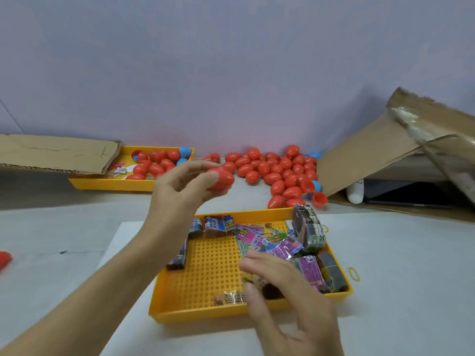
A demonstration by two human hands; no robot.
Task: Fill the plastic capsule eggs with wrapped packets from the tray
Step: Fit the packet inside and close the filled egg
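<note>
Left hand [180, 186] gripping red egg [221, 179]; right hand [280, 281] relaxed, hovering over packets [259, 240] (pinch just one).

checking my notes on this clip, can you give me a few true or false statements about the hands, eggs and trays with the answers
1. The left hand holds a red capsule egg. True.
2. The right hand grips a blue egg. False: it is over the near yellow tray of wrapped packets and holds no egg.
3. A pile of closed red eggs lies loose on the table by the wall. True.
4. The far yellow tray holds only packets. False: it holds mostly red eggs.
5. A cardboard flap leans at the right of the egg pile. True.
</note>
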